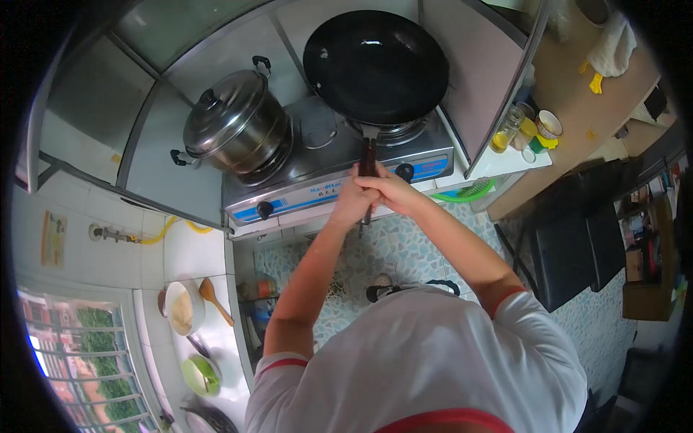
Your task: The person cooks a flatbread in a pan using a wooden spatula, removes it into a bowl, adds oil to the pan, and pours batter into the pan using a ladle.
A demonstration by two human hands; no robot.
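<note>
A large black wok point(375, 68) sits over the right burner of the steel gas stove point(317, 155). Its dark handle point(368, 155) points toward me. My left hand point(354, 195) is closed around the handle from the left, and my right hand point(392, 189) is closed on it from the right; the two hands touch each other. To the left, a lidded steel pot point(238, 126) stands on the other burner. The stove's right knob point(405, 172) is just beyond my right hand.
Metal panels point(487, 79) surround the stove. Jars point(509, 130) and a small bowl point(548, 124) stand to the right, above a green basket point(474, 191). The left counter holds a white bowl point(184, 307), a wooden spoon point(215, 302) and a green bowl point(198, 375). Black chairs point(559, 238) are at right.
</note>
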